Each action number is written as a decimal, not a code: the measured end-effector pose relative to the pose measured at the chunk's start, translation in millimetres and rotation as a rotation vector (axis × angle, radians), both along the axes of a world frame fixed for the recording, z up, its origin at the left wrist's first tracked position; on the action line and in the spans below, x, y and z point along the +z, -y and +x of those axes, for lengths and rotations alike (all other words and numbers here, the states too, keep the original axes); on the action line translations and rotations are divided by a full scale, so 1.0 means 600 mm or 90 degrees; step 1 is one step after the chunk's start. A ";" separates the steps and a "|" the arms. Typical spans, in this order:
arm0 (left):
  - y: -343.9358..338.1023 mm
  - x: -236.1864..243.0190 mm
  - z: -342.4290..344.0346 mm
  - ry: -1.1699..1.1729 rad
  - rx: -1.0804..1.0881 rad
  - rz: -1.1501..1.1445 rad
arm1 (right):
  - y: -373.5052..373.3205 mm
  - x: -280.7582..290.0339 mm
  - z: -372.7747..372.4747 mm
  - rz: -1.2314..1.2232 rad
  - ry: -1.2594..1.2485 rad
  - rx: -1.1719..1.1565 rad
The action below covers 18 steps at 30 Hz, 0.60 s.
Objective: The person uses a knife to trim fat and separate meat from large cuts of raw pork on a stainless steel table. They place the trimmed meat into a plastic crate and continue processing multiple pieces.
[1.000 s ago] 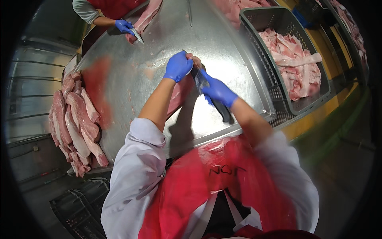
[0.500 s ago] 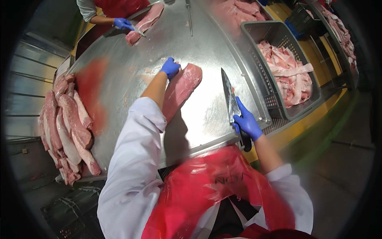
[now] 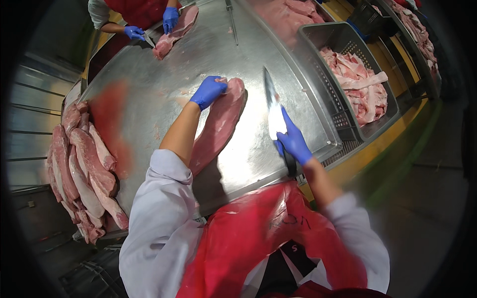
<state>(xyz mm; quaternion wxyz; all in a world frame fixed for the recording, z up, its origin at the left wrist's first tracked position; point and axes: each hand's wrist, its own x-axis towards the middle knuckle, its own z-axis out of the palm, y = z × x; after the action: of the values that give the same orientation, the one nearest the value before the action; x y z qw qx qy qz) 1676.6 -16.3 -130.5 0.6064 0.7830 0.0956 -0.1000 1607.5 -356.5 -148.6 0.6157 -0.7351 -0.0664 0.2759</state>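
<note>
A long pink pork loin [image 3: 222, 121] lies lengthwise on the steel table in front of me. At its far end my left hand [image 3: 210, 92], in a blue glove, grips the upper left edge, fingers curled over the meat. To the right of the loin, my right hand [image 3: 294, 140], gloved alike, is closed round the black handle of a large knife [image 3: 271, 97]. The blade points away from me, apart from the meat, and glare whitens its lower part. A small pinkish scrap seems to cling to the blade.
The steel table [image 3: 164, 107] carries a heap of loins [image 3: 85, 164] at the left and a thin rod [image 3: 231, 25] at the far side. Pale trimmings fill a grey crate [image 3: 324, 30] on the right. Across the table, a co-worker's gloved hands [image 3: 170, 19] work a knife on another piece.
The knife in my right hand has moved left, nearer the loin. My left hand has turned over the loin's far end. The co-worker's second hand has come into view on their meat.
</note>
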 end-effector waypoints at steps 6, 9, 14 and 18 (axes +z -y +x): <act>0.063 0.060 -0.033 0.065 -0.056 0.141 | -0.196 0.023 0.128 0.018 -0.100 0.039; 0.065 0.075 -0.031 0.101 -0.099 0.203 | -0.182 0.003 0.082 -0.132 0.045 0.186; 0.067 0.092 -0.042 0.119 -0.166 0.233 | -0.134 0.013 -0.047 -0.073 -0.085 0.212; 0.076 0.099 -0.073 0.135 -0.143 0.183 | -0.224 -0.031 -0.013 -0.053 -0.199 0.185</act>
<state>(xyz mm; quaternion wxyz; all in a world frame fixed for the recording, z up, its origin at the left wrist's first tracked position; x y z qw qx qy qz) 1632.8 -62.2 -71.1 0.4798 0.8735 -0.0439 -0.0692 1599.6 -222.3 -167.3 0.5414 -0.6907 -0.0642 0.4750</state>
